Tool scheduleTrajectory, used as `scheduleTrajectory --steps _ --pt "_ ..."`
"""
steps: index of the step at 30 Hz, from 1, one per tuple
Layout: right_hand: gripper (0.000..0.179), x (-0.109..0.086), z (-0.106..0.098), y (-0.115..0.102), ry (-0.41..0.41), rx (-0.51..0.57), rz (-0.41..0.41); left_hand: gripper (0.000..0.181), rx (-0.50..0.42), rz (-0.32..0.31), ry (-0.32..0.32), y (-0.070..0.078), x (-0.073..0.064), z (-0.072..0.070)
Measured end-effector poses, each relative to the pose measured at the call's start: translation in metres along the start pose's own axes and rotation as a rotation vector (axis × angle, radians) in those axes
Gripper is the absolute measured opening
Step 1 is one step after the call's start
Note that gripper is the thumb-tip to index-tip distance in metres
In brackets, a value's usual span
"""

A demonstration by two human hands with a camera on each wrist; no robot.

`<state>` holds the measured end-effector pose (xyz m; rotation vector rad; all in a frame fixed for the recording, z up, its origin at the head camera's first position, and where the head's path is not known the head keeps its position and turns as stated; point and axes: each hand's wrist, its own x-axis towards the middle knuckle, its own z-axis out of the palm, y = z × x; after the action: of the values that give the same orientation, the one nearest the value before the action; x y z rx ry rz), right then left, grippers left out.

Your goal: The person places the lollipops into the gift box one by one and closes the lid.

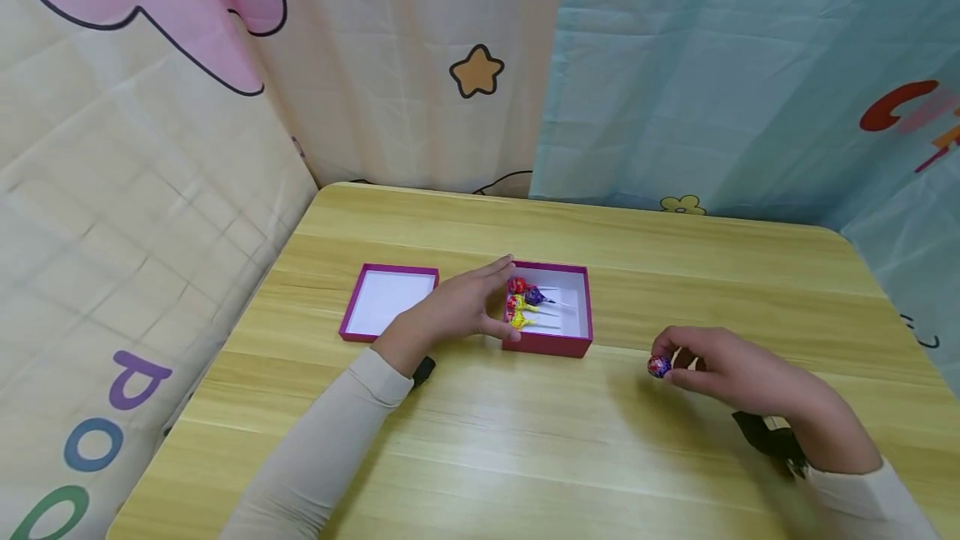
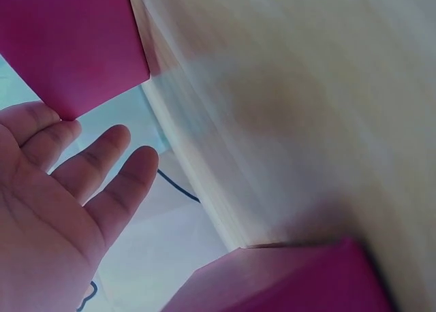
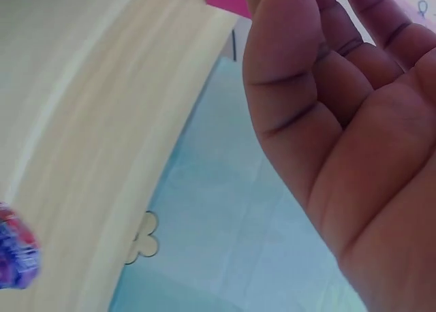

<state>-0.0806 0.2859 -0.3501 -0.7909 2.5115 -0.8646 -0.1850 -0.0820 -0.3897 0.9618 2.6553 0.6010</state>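
My left hand [image 1: 468, 307] spans the left end of an open magenta box [image 1: 546, 345], thumb at the near corner and a fingertip at the far one. In the left wrist view its fingertips touch a corner of the box [image 2: 82, 46], the other fingers loose. Inside lie several wrapped lollipops [image 1: 534, 296], red, purple and yellow, their white sticks pointing right. Farther right, my right hand [image 1: 723, 365] pinches a red-and-purple wrapped lollipop [image 1: 659, 367] just above the table, its stick not visible. In the right wrist view that wrapped ball [image 3: 15, 251] shows at the left edge.
A magenta-rimmed lid [image 1: 386, 300] with a white inside lies left of the box, beside my left forearm. The wooden table [image 1: 495, 448] reaches to printed curtains [image 1: 675, 90] at the back and sides.
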Motion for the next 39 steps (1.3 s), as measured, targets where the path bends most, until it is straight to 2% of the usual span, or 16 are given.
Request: scheduleTrajectory --steps 5,12,17,22,28,39 --pt "0.009 0.006 -0.004 -0.009 0.006 -0.034 -0.041 0.111 -0.004 0.006 -0.013 0.000 0.001 0.001" --pt "0.010 0.020 -0.013 -0.029 -0.001 -0.076 -0.025 0.112 0.018 -0.005 -0.007 0.000 0.001 0.001" --pt "0.011 0.030 -0.013 -0.040 -0.007 -0.111 -0.057 0.112 0.029 0.007 -0.009 0.001 0.001 0.001" --pt "0.013 0.048 -0.014 -0.050 0.003 -0.170 -0.087 0.112 0.030 -0.006 -0.010 0.002 0.001 0.000" --pt "0.015 0.073 -0.014 -0.063 0.014 -0.249 -0.131 0.112 0.061 0.009 0.005 0.002 0.002 0.001" --pt "0.014 0.117 -0.015 -0.071 -0.004 -0.226 -0.116 0.110 0.104 0.019 0.044 0.005 0.000 -0.002"
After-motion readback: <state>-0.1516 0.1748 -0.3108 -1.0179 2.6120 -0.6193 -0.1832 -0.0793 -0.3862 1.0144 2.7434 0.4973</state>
